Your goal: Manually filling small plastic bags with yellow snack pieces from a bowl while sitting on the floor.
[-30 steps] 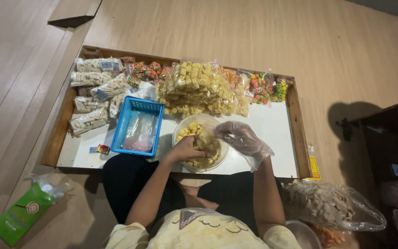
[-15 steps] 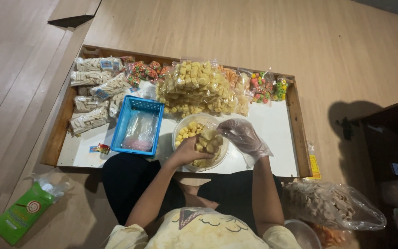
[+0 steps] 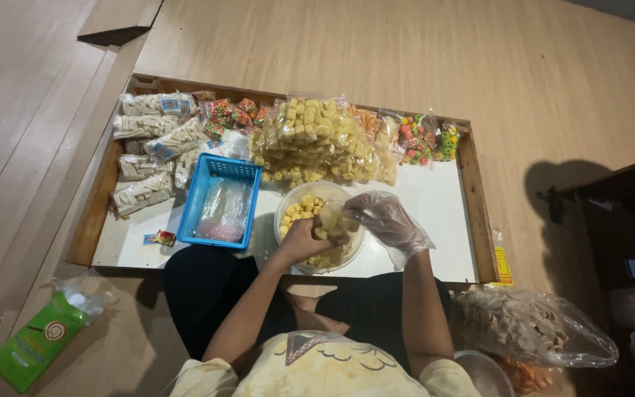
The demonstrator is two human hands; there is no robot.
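Note:
My left hand point(image 3: 299, 241) grips a small clear bag of yellow snack pieces point(image 3: 332, 223) over a round white bowl point(image 3: 286, 203) that holds more of the same yellow pieces. My right hand point(image 3: 384, 219), inside a loose clear plastic glove, pinches the bag's upper right edge. Both hands meet above the bowl, at the near edge of a low white tray with a wooden rim point(image 3: 435, 213).
A blue basket point(image 3: 205, 192) with clear bags stands left of the bowl. Packed snack bags point(image 3: 314, 140) line the tray's far side: white sticks at left, yellow in the middle, coloured rings at right. A big bag of pale crackers point(image 3: 527, 327) lies at my right, a green packet point(image 3: 34, 342) at left.
My gloved right hand came down and in from beside the bowl onto the small bag. The bag in my left hand has tilted slightly upward.

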